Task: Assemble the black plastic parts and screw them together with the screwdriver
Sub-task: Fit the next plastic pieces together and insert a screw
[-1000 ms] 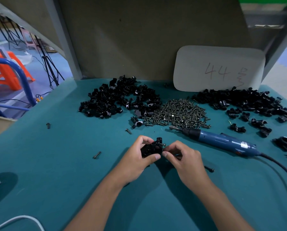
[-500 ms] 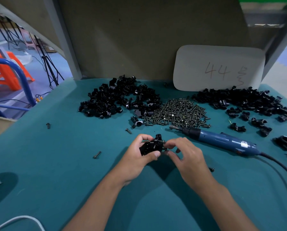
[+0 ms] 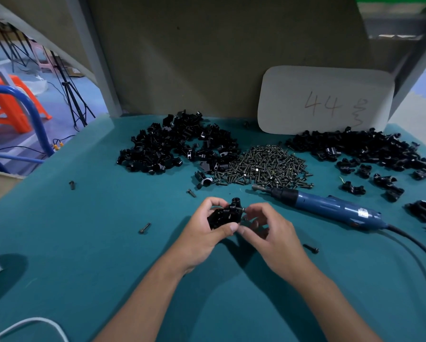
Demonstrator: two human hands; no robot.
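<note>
Your left hand point(image 3: 202, 233) grips the mated black plastic parts point(image 3: 223, 214) just above the teal worktop point(image 3: 88, 243); your right hand point(image 3: 268, 233) pinches a small screw point(image 3: 243, 209) at their side. Start it crooked and it may cross-thread or drop. The blue electric screwdriver point(image 3: 330, 207) lies near.

A teal-covered table point(image 3: 88, 243) is filling the view, backing onto an olive-drab panel point(image 3: 207, 58) at twelve o'clock. At ten o'clock, an orange plastic stool point(image 3: 8, 104) and a black tripod point(image 3: 70, 95) are standing on blue floor point(image 3: 59, 124).

Handwritten "44" on white card point(image 3: 325, 99), following mark unreadable
</note>
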